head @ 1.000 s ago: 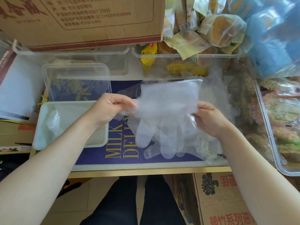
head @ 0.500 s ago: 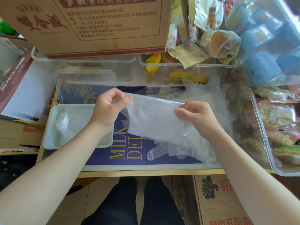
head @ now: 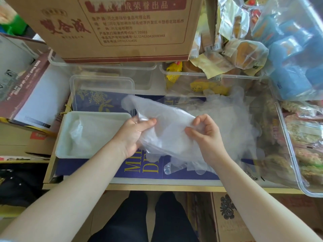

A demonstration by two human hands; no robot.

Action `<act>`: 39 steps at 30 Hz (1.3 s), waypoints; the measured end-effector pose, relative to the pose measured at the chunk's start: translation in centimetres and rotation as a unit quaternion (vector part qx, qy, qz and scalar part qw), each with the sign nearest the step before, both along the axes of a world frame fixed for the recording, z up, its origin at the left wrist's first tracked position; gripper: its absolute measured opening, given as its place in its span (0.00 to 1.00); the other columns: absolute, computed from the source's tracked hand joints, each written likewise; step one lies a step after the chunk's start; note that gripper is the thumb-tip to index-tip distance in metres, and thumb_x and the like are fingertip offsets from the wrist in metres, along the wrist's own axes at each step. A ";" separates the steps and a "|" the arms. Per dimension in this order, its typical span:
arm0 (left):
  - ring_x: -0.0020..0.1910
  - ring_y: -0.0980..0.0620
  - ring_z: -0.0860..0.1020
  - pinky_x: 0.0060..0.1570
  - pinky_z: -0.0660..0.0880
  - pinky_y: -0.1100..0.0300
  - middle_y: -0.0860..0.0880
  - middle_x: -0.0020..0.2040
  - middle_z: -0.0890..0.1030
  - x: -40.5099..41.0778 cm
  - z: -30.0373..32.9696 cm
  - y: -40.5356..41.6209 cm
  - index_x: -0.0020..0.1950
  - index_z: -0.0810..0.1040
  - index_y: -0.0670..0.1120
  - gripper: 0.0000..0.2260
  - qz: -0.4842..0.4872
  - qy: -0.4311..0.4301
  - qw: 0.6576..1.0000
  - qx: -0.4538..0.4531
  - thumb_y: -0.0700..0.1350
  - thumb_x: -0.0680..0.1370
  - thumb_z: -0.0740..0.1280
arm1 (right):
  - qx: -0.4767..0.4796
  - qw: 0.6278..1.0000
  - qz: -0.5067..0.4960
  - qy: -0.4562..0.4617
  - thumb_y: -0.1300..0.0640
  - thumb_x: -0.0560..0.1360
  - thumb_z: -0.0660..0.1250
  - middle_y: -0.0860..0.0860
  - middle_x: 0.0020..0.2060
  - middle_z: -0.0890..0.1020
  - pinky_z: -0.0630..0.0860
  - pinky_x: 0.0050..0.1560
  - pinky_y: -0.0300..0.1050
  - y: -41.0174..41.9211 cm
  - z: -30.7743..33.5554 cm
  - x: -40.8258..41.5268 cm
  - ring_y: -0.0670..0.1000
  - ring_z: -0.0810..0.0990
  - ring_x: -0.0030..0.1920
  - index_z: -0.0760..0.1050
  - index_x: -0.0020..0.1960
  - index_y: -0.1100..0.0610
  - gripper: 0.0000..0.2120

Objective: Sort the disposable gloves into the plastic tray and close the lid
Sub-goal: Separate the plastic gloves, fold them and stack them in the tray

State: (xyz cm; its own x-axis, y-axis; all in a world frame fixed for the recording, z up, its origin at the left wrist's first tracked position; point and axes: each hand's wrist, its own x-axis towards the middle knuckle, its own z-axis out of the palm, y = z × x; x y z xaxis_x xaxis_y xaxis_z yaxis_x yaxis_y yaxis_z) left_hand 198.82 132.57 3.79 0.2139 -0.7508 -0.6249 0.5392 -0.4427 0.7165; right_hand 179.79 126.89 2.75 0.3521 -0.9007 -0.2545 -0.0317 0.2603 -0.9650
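So both hands are curled onto the same clear glove (head: 167, 130): left hand (head: 134, 135) grips its edge, right hand (head: 204, 135) pinches it, above the bench. White plastic tray (head: 64, 137) sits left with crumpled film inside; its lid (head: 102, 81) lies behind.

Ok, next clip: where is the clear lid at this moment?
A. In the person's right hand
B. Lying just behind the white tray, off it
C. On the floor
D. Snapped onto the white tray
B: the clear lid lies behind the open white tray, while both hands grip a glove.
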 end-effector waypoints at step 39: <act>0.50 0.58 0.80 0.49 0.76 0.61 0.58 0.49 0.82 8.3 0.1 3.7 0.57 0.75 0.56 0.17 -0.195 -0.241 0.942 -0.131 0.55 0.70 0.71 | -0.160 0.905 0.349 0.184 0.65 0.75 0.65 0.47 0.30 0.67 0.61 0.32 0.35 -1.1 3.5 12.0 0.43 0.64 0.30 0.69 0.34 0.61 0.12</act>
